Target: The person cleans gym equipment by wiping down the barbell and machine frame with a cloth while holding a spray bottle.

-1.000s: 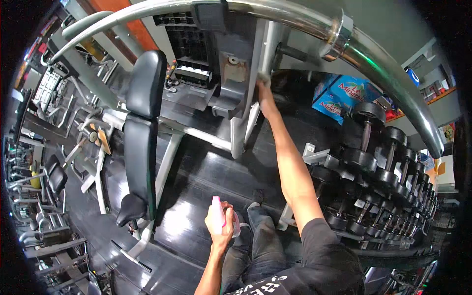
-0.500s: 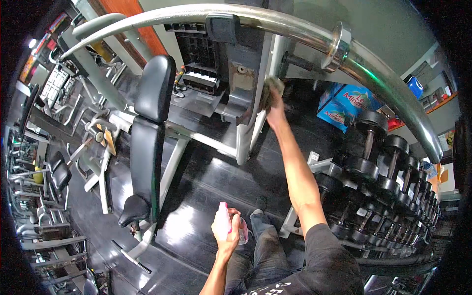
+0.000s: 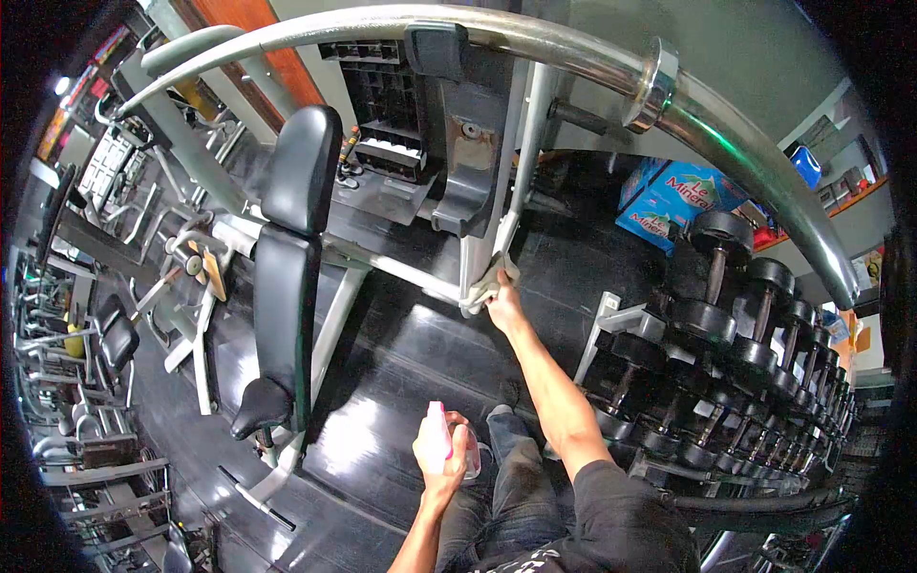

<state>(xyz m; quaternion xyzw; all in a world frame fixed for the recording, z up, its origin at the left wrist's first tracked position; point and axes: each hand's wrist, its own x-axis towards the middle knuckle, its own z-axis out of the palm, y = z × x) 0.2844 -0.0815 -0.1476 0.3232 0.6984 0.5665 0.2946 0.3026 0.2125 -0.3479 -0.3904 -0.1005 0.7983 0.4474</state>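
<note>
Right hand [image 3: 505,304] is holding a pale cloth [image 3: 489,285] against the white frame's [image 3: 475,260] lower corner. Left hand [image 3: 442,465], below it, is gripping a pink-topped spray bottle [image 3: 437,420]. Black padded seat [image 3: 283,325] is standing left of right hand, dumbbells [image 3: 709,323] sitting to its right.
</note>
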